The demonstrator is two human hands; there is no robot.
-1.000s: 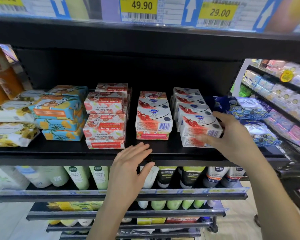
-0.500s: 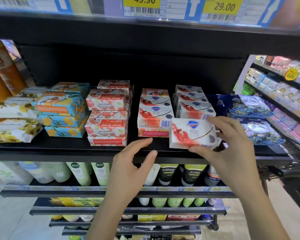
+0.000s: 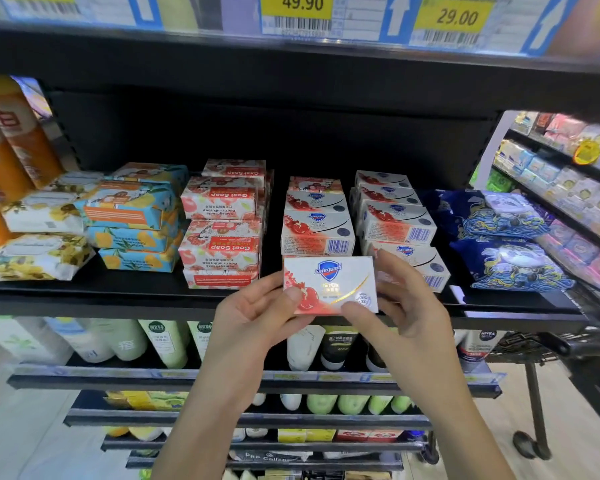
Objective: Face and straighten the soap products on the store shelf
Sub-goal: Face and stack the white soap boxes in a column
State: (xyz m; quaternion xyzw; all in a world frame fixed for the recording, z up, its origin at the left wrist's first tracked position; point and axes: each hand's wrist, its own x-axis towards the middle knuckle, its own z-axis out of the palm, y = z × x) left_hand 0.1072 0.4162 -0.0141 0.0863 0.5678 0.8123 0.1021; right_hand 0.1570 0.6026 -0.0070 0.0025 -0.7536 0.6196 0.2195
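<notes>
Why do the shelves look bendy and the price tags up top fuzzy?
Head view: the wide-angle lens bows the shelf edge and stretches the corners. Head view: the price tags near the frame's top look smeared, while the Safeguard soap box in the middle looks sharp.

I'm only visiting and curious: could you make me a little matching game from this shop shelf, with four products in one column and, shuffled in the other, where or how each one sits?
Things:
1. Safeguard box
2. Goat Soap boxes
3. blue patterned packs
4. orange bottles

Descriptions:
A. at the far left edge of the view
B. stacked with the lettering upside down
C. held up between the left hand and the right hand
D. lying at the right end of the shelf

Pairs: 1-C, 2-B, 3-D, 4-A
</notes>
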